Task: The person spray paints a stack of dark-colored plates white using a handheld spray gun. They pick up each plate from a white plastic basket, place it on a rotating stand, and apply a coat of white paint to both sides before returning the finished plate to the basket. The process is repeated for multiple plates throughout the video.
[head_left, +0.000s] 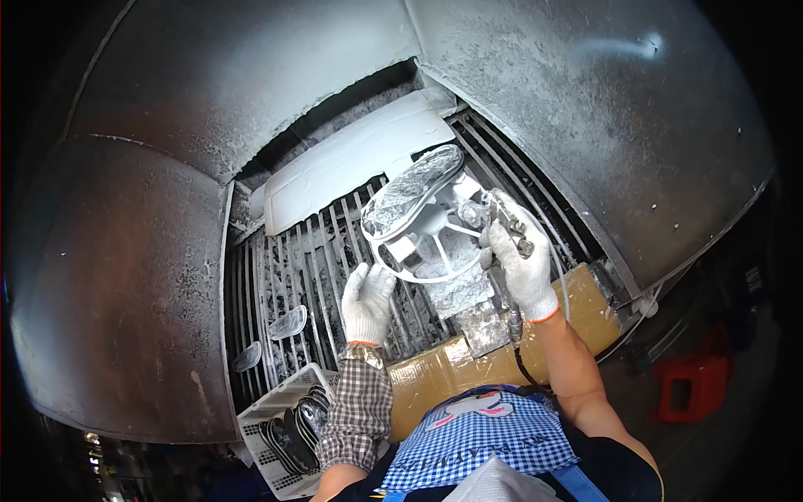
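Observation:
A shoe sole (414,192), wrapped in shiny, whitish film, lies tilted on a round white spoked turntable (441,249). My left hand (368,299), in a white knit glove, is at the turntable's near left rim, its fingers stretched out with nothing visible in them. Whether the fingertips touch the rim I cannot tell. In my gloved right hand (520,255), at the turntable's right side, is a metal spray gun (510,227), its nozzle end by the sole. My fingers wrap its body. Below it a dark hose (520,360) hangs down.
Metal walls enclose a slatted grate (301,259). A white board (351,163) lies at the back, brown taped cardboard (427,372) at the front. Clear film-like pieces (288,322) rest at left. A white basket (259,418) holds dark striped footwear (288,439). A red stool (690,389) stands right.

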Action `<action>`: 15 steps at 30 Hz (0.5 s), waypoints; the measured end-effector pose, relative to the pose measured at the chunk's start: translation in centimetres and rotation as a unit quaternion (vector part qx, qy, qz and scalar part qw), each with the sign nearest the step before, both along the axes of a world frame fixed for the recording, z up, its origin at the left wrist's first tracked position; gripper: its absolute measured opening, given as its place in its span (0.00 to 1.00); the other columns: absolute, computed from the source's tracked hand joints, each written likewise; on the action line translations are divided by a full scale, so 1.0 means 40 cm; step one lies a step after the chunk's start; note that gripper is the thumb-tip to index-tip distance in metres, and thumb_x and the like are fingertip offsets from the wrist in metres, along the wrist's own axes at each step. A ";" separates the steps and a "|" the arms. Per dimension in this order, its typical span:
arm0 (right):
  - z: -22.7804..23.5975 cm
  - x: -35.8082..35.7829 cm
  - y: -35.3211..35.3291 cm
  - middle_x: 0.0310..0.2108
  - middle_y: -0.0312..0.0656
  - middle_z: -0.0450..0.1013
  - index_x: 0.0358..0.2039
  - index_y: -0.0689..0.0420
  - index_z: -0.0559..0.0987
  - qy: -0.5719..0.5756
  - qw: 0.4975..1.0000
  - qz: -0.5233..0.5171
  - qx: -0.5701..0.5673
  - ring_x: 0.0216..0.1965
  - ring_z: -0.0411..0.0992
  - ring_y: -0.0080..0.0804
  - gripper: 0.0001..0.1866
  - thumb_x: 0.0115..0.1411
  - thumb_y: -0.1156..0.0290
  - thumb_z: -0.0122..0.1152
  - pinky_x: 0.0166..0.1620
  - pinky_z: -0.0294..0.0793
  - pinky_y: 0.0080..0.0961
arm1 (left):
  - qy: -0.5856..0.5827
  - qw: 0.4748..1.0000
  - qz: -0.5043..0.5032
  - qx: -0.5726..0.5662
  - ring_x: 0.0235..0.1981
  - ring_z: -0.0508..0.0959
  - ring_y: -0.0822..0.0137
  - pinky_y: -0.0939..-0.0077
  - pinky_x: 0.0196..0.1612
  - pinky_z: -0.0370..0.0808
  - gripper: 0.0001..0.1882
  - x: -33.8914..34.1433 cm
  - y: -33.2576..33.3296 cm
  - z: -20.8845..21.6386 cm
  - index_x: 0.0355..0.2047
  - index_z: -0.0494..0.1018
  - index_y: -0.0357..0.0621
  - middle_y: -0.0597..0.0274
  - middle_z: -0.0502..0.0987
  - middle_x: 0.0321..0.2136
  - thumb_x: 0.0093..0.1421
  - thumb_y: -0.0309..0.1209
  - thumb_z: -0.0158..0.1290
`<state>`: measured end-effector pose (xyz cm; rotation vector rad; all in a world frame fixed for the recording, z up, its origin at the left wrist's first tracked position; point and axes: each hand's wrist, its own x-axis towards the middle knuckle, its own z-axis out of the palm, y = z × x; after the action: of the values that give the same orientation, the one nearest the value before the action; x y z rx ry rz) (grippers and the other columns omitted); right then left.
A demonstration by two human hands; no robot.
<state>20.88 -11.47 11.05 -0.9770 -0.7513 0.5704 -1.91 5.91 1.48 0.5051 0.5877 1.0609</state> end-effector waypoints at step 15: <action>0.012 -0.025 -0.032 0.33 0.33 0.77 0.68 0.65 0.66 -0.068 0.996 -0.048 -0.039 0.27 0.68 0.13 0.28 0.70 0.73 0.59 0.31 0.71 0.14 | 0.023 0.995 -0.079 -0.053 0.49 0.78 0.53 0.58 0.52 0.77 0.17 0.069 -0.125 -0.049 0.52 0.73 0.38 0.50 0.79 0.48 0.68 0.36 0.54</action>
<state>19.86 -12.76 11.54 -1.1269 -0.8023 0.4553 0.85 0.92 -0.47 0.4756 0.6308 0.8652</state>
